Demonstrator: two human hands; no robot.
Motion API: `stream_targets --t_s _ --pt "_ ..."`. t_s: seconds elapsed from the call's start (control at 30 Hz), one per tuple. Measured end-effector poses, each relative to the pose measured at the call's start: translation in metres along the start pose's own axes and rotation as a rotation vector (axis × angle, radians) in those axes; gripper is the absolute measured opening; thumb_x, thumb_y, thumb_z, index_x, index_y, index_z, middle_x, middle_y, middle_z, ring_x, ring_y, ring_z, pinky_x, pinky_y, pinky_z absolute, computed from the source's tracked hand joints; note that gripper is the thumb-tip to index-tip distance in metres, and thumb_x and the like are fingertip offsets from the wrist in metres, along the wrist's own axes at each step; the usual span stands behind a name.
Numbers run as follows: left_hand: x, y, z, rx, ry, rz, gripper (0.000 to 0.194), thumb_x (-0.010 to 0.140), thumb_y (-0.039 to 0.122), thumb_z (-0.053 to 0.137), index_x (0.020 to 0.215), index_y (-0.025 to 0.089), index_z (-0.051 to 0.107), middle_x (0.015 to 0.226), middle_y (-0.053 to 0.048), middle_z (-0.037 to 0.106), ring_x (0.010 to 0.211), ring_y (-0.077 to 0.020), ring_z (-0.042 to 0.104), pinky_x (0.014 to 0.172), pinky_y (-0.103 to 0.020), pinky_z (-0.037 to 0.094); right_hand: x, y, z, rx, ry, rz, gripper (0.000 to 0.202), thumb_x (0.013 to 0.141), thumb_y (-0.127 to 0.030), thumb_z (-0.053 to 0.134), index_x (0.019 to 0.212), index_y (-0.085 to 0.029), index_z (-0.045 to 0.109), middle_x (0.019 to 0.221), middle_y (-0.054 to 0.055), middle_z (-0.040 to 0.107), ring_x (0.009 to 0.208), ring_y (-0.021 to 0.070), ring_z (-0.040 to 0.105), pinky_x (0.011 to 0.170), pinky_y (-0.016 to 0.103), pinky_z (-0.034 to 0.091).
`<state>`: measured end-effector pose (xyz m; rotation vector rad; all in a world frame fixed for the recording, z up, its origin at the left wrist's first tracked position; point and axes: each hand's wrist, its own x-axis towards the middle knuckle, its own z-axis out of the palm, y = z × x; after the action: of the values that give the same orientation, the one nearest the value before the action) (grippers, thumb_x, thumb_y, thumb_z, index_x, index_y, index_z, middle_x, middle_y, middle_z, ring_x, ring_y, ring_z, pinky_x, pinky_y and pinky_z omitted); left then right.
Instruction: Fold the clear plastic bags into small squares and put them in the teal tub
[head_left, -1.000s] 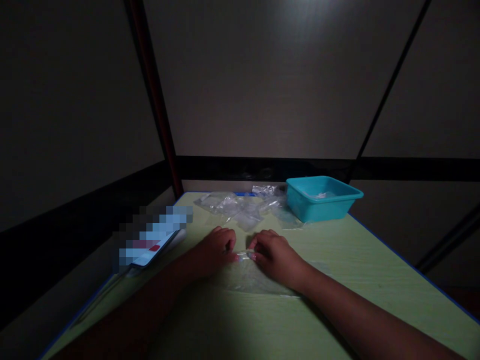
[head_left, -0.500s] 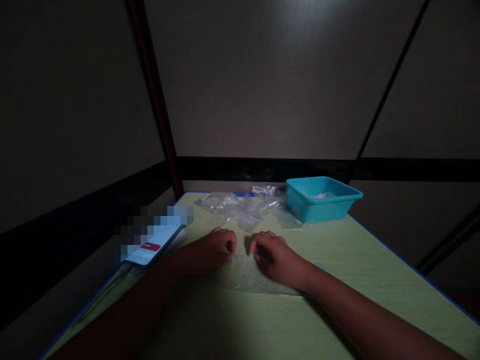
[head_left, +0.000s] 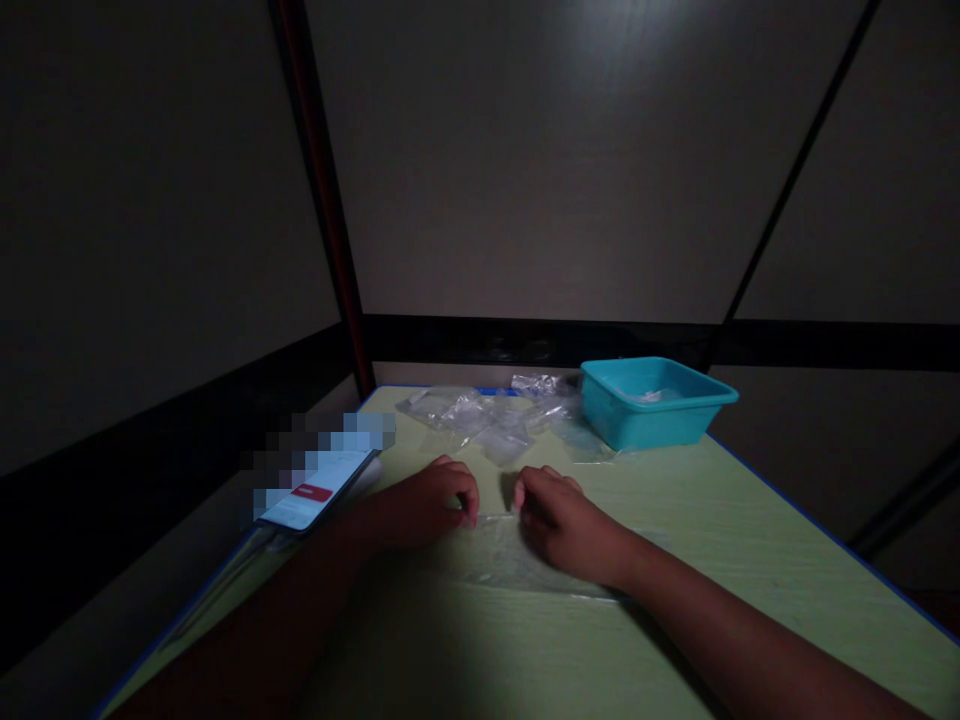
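A flat clear plastic bag (head_left: 499, 555) lies crosswise on the table in front of me, partly covered by both hands. My left hand (head_left: 439, 500) is closed, thumb and forefinger pinched on the bag's far edge. To the right, my right hand (head_left: 559, 520) is curled over the same bag, its bent fingers closed at the far edge. How firmly its fingertips grip the film is hard to see in the dim light. A short stretch of the bag's edge shows between the two hands.
Several crumpled clear plastic bags (head_left: 469, 415) are heaped at the back of the pale green table (head_left: 480, 660). A turquoise basin (head_left: 652, 425) with something whitish inside stands at the back right. At the left edge a phone (head_left: 319, 490) leans at a slant, its screen lit.
My hands have moved slightly apart along the bag's far edge. The whole view has shifted a little, so everything sits slightly further right.
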<state>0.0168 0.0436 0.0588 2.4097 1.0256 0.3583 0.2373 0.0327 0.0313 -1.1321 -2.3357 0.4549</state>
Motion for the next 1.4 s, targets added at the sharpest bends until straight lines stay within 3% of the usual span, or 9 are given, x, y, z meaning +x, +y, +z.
stream_targets --t_s 0.2,0.43,0.73,0.87,0.97,1.07,1.23,1.4 --pt "0.000 -0.008 0.003 -0.058 0.036 -0.079 0.024 0.067 0.012 0.049 0.090 0.020 0.052 0.092 0.000 0.053 0.090 -0.0158 0.047 0.079 -0.026 0.039 0.001 -0.002 -0.002 -0.028 -0.039 -0.039 0.029 0.063 0.000 0.045 0.081 -0.020 0.055 0.083 0.002 0.055 0.087 0.0182 0.045 0.072 0.028 0.029" --pt "0.003 -0.010 0.003 0.014 0.031 0.012 0.014 0.070 0.012 0.049 0.079 0.020 0.055 0.085 0.002 0.055 0.090 -0.0160 0.047 0.083 -0.027 0.036 0.002 -0.001 -0.001 -0.039 -0.039 -0.068 0.025 0.067 -0.001 0.045 0.078 -0.020 0.057 0.082 0.002 0.055 0.087 0.0179 0.045 0.072 0.028 0.028" --pt "0.000 -0.010 0.001 0.004 0.005 0.016 0.013 0.073 0.015 0.050 0.079 0.021 0.059 0.086 0.000 0.055 0.094 -0.0173 0.046 0.085 -0.028 0.035 0.001 -0.002 0.000 0.006 -0.017 -0.066 0.032 0.063 0.004 0.040 0.078 -0.020 0.056 0.080 0.001 0.056 0.085 0.0165 0.046 0.071 0.028 0.027" --pt "0.000 -0.011 0.001 -0.012 0.027 0.021 0.008 0.077 0.026 0.055 0.080 0.021 0.060 0.088 0.000 0.055 0.094 -0.0171 0.046 0.085 -0.027 0.035 0.001 -0.002 0.001 -0.005 -0.024 -0.060 0.031 0.063 0.003 0.040 0.074 -0.020 0.058 0.079 0.001 0.056 0.086 0.0170 0.046 0.071 0.028 0.027" --pt "0.003 -0.013 0.004 -0.013 0.054 0.028 0.024 0.085 0.035 0.045 0.078 0.020 0.062 0.086 -0.001 0.056 0.091 -0.0165 0.048 0.086 -0.027 0.034 0.001 -0.003 0.000 0.004 -0.014 -0.065 0.031 0.062 0.003 0.041 0.074 -0.019 0.058 0.079 0.002 0.057 0.086 0.0175 0.046 0.073 0.029 0.028" --pt "0.006 -0.014 0.007 -0.005 0.069 0.029 0.032 0.089 0.030 0.036 0.075 0.020 0.064 0.084 -0.001 0.056 0.090 -0.0161 0.048 0.087 -0.027 0.033 0.001 -0.004 -0.001 0.114 0.030 -0.064 0.033 0.061 0.003 0.039 0.078 -0.019 0.057 0.080 0.002 0.057 0.084 0.0164 0.048 0.075 0.029 0.031" --pt "0.006 -0.013 0.010 0.016 0.122 0.020 0.015 0.082 0.024 0.047 0.076 0.019 0.060 0.083 -0.001 0.057 0.091 -0.0167 0.048 0.084 -0.026 0.034 0.003 -0.009 0.000 0.491 0.008 -0.078 0.031 0.070 0.001 0.032 0.084 -0.017 0.053 0.081 0.002 0.057 0.079 0.0124 0.051 0.073 0.026 0.039" --pt "0.005 -0.011 0.011 0.029 0.116 0.038 0.006 0.077 0.021 0.054 0.073 0.020 0.058 0.081 0.000 0.056 0.090 -0.0163 0.048 0.085 -0.027 0.033 0.004 -0.006 0.006 0.524 -0.007 -0.080 0.023 0.077 -0.005 0.036 0.087 -0.017 0.054 0.081 0.002 0.057 0.078 0.0120 0.052 0.073 0.025 0.041"
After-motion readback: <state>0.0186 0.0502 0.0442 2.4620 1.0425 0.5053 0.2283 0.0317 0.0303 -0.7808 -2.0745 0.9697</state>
